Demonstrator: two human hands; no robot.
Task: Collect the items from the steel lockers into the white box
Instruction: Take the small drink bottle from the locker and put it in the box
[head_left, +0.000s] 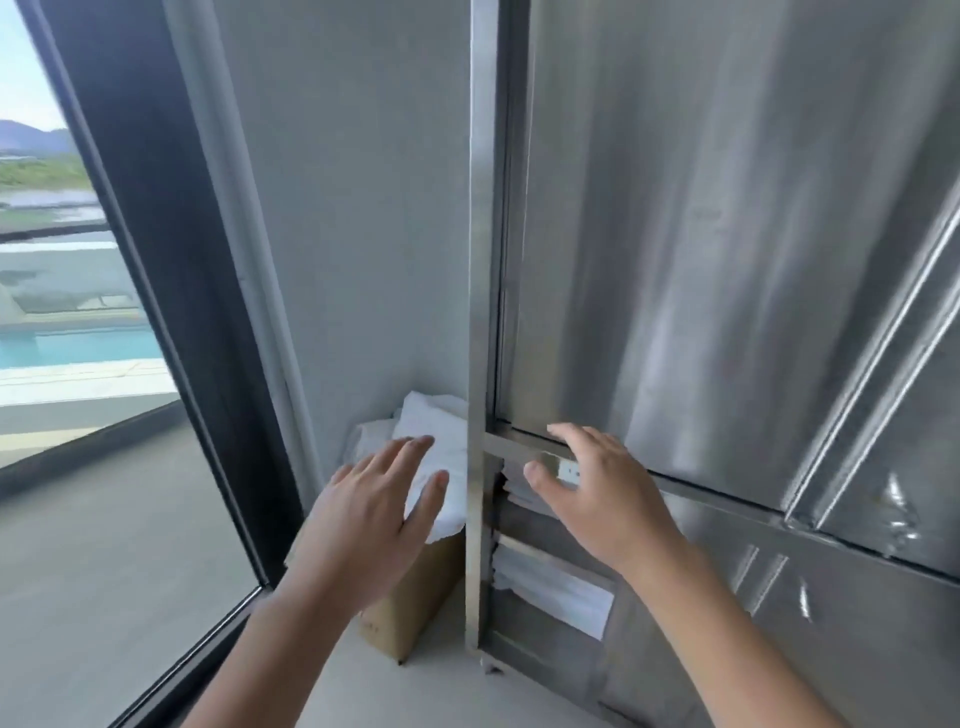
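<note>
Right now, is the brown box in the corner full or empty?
Full, it seems: white cloths heap over the brown box and hang down its side.

Locker shelves (524, 525) open beside steel upright (477, 312)

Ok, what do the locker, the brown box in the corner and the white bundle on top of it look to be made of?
Locker: stainless steel by the look, with a brushed finish and soft, streaky reflections. Brown box: likely cardboard, with matte tan faces and a sharp corner edge. White bundle: soft and creased, probably cloth, though paper cannot be ruled out.
</note>
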